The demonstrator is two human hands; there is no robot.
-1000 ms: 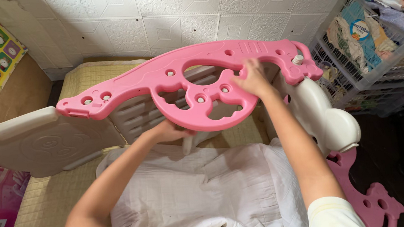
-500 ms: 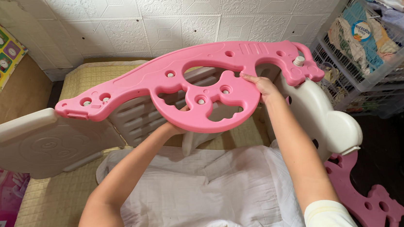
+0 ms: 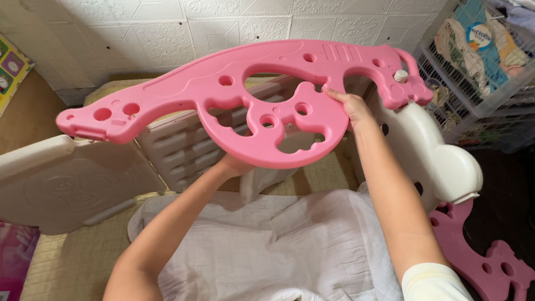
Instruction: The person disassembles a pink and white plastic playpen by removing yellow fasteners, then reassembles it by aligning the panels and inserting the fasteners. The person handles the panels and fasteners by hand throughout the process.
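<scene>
Pink plastic panel (image 3: pixel 256 100) gripped by both hands, left hand (image 3: pixel 233 166) beneath, right hand (image 3: pixel 349 106)

Both hands, left hand (image 3: pixel 233 166) and right hand (image 3: pixel 349 106), hold a pink plastic panel (image 3: pixel 244 101) aloft.

We are seeing two pink panels, a big one (image 3: pixel 263 99) up high and a small one (image 3: pixel 483 260) down low, two hands (image 3: pixel 347 105) (image 3: pixel 233 166), three cream-white plastic pieces (image 3: pixel 45 189) (image 3: pixel 183 145) (image 3: pixel 435 149), one white cloth (image 3: pixel 270 253) and one wire basket (image 3: pixel 484 47).
</scene>
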